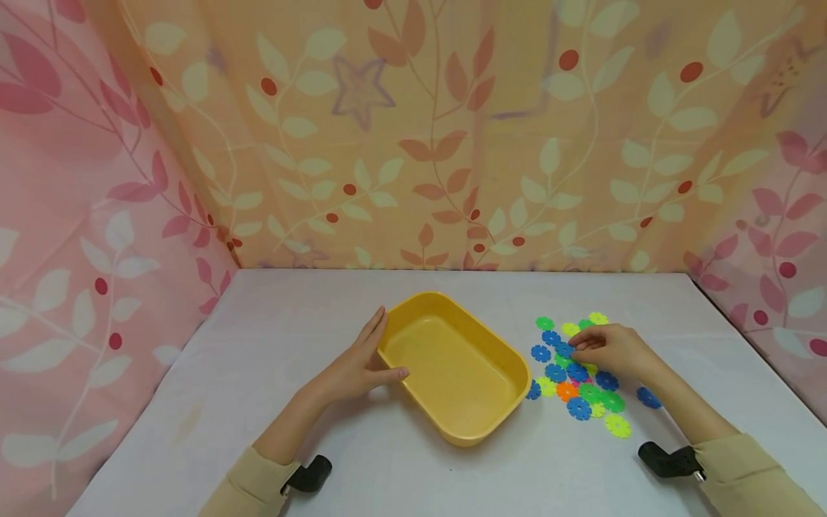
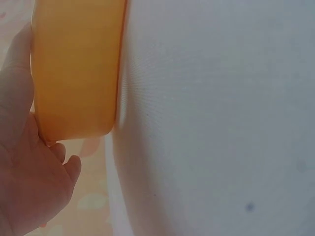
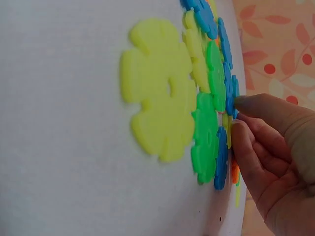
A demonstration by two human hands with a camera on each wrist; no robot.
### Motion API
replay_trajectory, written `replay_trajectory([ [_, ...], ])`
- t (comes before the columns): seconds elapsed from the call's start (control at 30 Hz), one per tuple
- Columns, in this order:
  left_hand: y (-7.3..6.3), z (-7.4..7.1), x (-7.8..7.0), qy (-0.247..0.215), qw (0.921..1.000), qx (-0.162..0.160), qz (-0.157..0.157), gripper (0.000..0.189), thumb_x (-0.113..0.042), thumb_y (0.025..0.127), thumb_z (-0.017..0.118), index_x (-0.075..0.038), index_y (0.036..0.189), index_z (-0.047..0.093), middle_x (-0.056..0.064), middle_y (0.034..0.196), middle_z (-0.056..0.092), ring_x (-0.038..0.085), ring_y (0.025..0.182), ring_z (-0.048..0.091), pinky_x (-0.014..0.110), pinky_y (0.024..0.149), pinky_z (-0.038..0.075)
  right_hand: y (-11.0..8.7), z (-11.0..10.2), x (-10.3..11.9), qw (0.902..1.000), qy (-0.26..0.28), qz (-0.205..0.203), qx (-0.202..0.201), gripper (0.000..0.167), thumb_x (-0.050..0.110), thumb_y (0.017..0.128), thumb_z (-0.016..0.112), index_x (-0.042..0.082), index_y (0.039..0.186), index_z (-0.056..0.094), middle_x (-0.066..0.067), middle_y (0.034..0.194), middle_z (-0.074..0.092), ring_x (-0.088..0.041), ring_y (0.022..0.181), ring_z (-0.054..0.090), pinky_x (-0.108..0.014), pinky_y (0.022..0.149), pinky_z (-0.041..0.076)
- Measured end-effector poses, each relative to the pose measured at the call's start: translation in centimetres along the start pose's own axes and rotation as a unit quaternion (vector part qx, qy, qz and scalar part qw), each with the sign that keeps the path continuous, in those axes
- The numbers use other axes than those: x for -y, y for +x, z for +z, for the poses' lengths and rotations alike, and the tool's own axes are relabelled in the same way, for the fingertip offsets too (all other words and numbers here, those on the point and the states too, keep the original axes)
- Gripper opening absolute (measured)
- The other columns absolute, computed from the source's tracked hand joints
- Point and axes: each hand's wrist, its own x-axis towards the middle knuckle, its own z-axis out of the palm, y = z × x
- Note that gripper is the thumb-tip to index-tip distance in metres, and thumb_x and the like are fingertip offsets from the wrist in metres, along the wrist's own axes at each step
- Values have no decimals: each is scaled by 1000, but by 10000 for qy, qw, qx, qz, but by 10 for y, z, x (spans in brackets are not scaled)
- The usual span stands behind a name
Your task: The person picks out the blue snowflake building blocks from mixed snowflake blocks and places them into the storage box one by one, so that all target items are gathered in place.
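Head: the left hand (image 1: pixel 357 370), fingers spread, touches the yellow plastic basin (image 1: pixel 460 362) at left; uneven pressure could swivel it. To its right, the right hand (image 1: pixel 617 348) reaches into flower-shaped plastic discs (image 1: pixel 577 372), whose overlap might drag neighbours.

Left wrist: no lettering.

Right wrist: fingers near a blue disc (image 3: pixel 229 93), pinch uncertain; thinness invites slipping. No writing legible.

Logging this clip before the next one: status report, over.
Left hand touching yellow tub. Right hand at flower-shaped discs, grip unclear. Discs loose on table, some overlapping. No obstruction seen.
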Motion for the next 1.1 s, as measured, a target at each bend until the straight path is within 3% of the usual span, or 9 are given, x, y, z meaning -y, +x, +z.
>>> replay_trajectory([
  [0.33,-1,0,2,5,10000,-31,54,112,-59,82,69,-17,157,-2,-18,159,-14,18,148,-1,52,116,14,3,3,-2,9999,15,-118,-66,30,30,86,75,7,105,72,1,87,67,-17,81,59,-28,72,51],
  [0.57,0,1,3,-47,10000,20,69,111,-59,82,69,-22,156,-6,-19,158,-16,18,148,-3,51,116,13,11,-3,19,9960,886,-39,-77,44,37,89,72,5,118,67,-8,103,69,-23,91,64,-31,78,56],
  [0.8,0,0,2,-95,9999,6,49,112,-58,82,70,-22,156,-6,-19,158,-17,17,148,-4,51,116,13,32,-8,81,9799,1926,-289,424,55,42,87,72,5,126,61,-13,115,68,-32,104,65,-47,90,52],
  [0.93,1,0,2,-185,9998,1,-24,115,-58,81,72,-22,156,-8,-15,158,-20,17,147,-7,50,116,10,48,-1,129,9684,2296,-598,772,48,36,87,74,5,122,64,-11,112,69,-29,104,66,-41,88,53],
  [1.1,3,1,3,-105,9997,-93,-189,120,-60,78,73,-19,156,-8,-6,162,-16,17,148,-6,47,117,10,67,19,183,9450,2920,-897,1164,38,23,88,75,1,117,66,-13,110,69,-26,101,67,-35,86,54],
])
